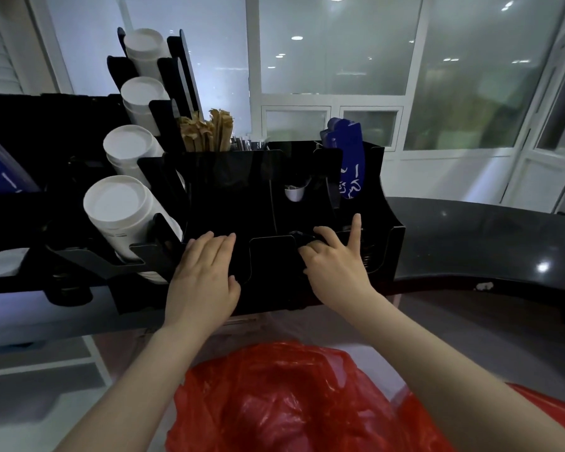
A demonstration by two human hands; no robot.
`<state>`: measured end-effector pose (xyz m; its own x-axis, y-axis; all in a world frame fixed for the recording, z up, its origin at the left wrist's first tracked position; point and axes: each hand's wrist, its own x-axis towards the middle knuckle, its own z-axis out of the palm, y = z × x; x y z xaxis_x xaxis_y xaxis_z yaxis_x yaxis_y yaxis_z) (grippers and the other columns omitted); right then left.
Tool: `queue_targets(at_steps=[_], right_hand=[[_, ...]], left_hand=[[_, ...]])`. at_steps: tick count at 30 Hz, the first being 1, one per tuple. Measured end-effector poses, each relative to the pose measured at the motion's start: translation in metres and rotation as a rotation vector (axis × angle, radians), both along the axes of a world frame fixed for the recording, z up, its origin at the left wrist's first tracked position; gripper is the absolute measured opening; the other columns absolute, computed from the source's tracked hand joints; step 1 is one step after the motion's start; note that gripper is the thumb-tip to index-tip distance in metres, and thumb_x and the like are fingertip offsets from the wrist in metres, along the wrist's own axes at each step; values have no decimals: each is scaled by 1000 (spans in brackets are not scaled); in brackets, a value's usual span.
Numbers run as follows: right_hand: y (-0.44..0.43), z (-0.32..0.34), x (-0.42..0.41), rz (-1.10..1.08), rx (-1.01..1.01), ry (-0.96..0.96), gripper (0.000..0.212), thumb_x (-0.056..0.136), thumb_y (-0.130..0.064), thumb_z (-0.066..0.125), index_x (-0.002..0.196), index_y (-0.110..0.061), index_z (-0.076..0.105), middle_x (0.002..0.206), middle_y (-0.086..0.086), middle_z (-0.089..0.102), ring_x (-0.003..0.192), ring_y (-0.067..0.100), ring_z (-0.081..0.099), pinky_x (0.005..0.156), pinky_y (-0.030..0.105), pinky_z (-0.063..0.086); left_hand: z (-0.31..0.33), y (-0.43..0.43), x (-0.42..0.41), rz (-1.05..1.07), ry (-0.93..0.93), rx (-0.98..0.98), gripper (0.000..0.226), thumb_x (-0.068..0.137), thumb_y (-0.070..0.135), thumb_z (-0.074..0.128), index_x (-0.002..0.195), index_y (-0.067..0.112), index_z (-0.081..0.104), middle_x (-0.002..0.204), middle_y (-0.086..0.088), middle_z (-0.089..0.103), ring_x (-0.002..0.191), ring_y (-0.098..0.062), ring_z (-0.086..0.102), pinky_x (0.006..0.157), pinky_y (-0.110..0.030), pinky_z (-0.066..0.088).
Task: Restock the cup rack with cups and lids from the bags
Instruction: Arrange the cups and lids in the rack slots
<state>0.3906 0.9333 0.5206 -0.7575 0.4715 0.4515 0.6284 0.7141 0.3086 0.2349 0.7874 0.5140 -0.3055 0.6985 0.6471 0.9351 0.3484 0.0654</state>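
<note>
Up front, both bare forearms reach forward over a crinkled, glossy red plastic bag (pixel 291 396) to the black rack (pixel 268 177) on the dark, polished counter (pixel 470 236). The left hand (pixel 206 275) lies flat, palm down, on the rack's smooth front panel. Its fingers are straight and close together and grip nothing. The right hand (pixel 333 262) sits at the next front slot with its index finger pointing straight up. Its thumb and other fingers curl round a small, rounded black lid (pixel 299 238), which is hard to tell from the dark rack behind it. The rack is made of flat, shiny panels with rounded corners. On its left side, four stacks of smooth white cups (pixel 118 203) lie tilted in stepped holders, bottoms toward the camera. Brown paper sticks (pixel 206 128) stand upright at the back.
</note>
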Motion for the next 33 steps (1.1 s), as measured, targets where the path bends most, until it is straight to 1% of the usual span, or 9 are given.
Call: queue_targets(at_steps=[4, 7, 15, 18, 21, 24, 27, 29, 33], right_hand=[[-2, -1, 4, 38, -36, 7, 25, 81, -16, 68, 107, -16, 66, 106, 0, 67, 138, 29, 32, 99, 71, -17], [-3, 0, 2, 21, -45, 1, 24, 86, -18, 60, 110, -17, 63, 113, -3, 66, 143, 28, 21, 94, 67, -29], [-4, 7, -4, -26, -54, -19, 21, 87, -24, 54, 104, -13, 59, 98, -2, 66, 138, 27, 23, 95, 70, -26], [-7, 9, 0, 5, -66, -42, 41, 90, -32, 52, 125, -12, 51, 129, 4, 56, 144, 29, 10, 101, 70, -18], [-17, 2, 9, 46, -92, -10, 67, 94, -38, 47, 149, -11, 23, 157, 8, 22, 147, 29, -5, 109, 63, -11], [-40, -6, 14, 139, -143, 160, 58, 93, -28, 50, 146, -11, 34, 152, 8, 34, 146, 28, 13, 115, 55, 3], [-66, -12, 11, 309, -44, 349, 40, 80, -13, 64, 119, -9, 63, 119, 10, 62, 120, 32, 53, 107, 51, 35], [-85, -16, 1, 428, 9, 379, 31, 79, -12, 62, 109, -9, 67, 107, 9, 63, 105, 30, 60, 99, 46, 45], [-126, -17, -29, 575, 12, 355, 28, 84, -15, 54, 107, -10, 67, 105, 7, 63, 101, 28, 60, 92, 38, 46]], left_hand=[[1, -1, 1, 7, -8, -9, 66, 72, 6, 68, 135, 3, 49, 129, -12, 56, 130, -30, 43, 113, -41, 22], [1, -2, 1, 8, -8, -20, 67, 72, 6, 68, 136, 3, 48, 129, -12, 56, 130, -30, 42, 114, -40, 21], [8, -5, 2, 17, -20, -61, 67, 82, 18, 59, 145, 11, 36, 144, -4, 42, 140, -21, 25, 116, -33, 10], [8, -9, 4, 26, 18, -107, 70, 88, 27, 51, 150, 15, 20, 158, -2, 19, 146, -17, 7, 116, -29, -2], [3, -23, 10, 9, 105, -147, 73, 85, 24, 55, 150, 13, 23, 158, -7, 15, 146, -21, 10, 116, -33, -1], [-8, -43, 17, -55, 140, -156, 74, 73, 16, 70, 141, 7, 42, 149, -13, 35, 139, -28, 32, 114, -41, 18], [-18, -64, 11, -78, 156, -158, 74, 71, 14, 71, 140, 5, 44, 147, -13, 40, 137, -29, 35, 112, -44, 22], [-24, -81, 3, -81, 165, -164, 71, 74, 14, 67, 141, 7, 42, 148, -12, 39, 138, -27, 33, 114, -43, 22], [-38, -124, -22, -67, 118, -193, 74, 75, 24, 72, 140, 7, 43, 147, -11, 40, 137, -28, 34, 114, -44, 22]])
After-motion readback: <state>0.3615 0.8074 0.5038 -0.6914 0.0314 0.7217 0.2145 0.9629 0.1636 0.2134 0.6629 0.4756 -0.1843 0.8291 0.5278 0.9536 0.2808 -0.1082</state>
